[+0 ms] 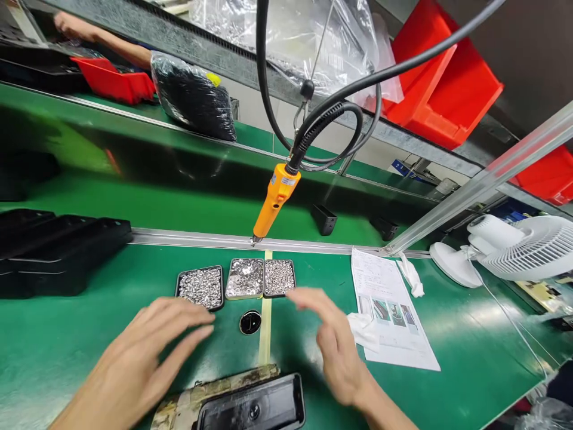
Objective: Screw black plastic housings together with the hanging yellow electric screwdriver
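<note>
My left hand (147, 352) hovers over the bench just in front of a small black tray of tiny metal parts (201, 285). Its fingers are stretched out, the thumb apart from them, holding nothing visible. My right hand (333, 346) has its index finger extended to the near edge of another tray of tiny metal parts (280, 277); the other fingers are curled and nothing shows in them. Between these two trays stands a third with flat washer-like pieces (245, 278). A round black disc (250, 322) lies between my hands. Below, a black open housing (255, 409) rests against a camouflage-patterned case (179, 406).
An orange electric screwdriver (276, 200) hangs on a cable above the trays. Printed sheets (394, 322) and a crumpled white cloth (364, 330) lie right, near a white fan (528, 248). Black bins (62, 254) stand left. Another person's arm (111, 43) reaches across beyond the partition.
</note>
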`<state>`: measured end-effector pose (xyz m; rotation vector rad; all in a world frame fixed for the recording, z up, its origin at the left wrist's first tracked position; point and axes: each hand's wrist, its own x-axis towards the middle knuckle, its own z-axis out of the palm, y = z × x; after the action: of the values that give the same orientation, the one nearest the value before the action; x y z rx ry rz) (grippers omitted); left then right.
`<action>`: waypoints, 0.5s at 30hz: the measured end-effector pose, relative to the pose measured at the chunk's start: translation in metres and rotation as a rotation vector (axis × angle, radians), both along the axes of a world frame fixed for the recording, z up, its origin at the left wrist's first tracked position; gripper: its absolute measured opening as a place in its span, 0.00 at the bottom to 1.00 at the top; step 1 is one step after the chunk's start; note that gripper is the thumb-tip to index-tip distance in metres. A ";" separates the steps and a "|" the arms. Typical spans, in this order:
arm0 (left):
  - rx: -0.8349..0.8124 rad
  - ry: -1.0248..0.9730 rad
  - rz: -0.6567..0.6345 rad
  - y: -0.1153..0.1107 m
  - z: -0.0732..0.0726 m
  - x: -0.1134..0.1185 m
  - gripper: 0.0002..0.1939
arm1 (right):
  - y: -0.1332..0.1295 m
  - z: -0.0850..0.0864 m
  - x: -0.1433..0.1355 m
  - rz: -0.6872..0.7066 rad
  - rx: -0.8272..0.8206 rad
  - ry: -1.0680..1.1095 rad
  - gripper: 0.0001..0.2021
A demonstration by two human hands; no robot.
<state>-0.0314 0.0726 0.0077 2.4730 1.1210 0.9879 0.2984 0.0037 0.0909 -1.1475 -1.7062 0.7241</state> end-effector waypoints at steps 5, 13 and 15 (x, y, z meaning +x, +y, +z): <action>-0.011 0.138 -0.031 0.080 0.009 0.049 0.14 | 0.117 0.022 -0.039 -0.275 0.047 0.115 0.40; -0.127 0.259 -0.036 0.092 0.000 0.082 0.12 | 0.194 0.027 -0.081 -0.309 0.061 0.245 0.27; -0.195 0.225 -0.007 0.094 -0.002 0.078 0.13 | 0.193 0.025 -0.080 -0.318 0.042 0.258 0.18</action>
<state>0.0467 0.1664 0.0058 2.4697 1.2106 0.5770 0.2184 0.1969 0.1161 -1.2048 -1.2819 0.6043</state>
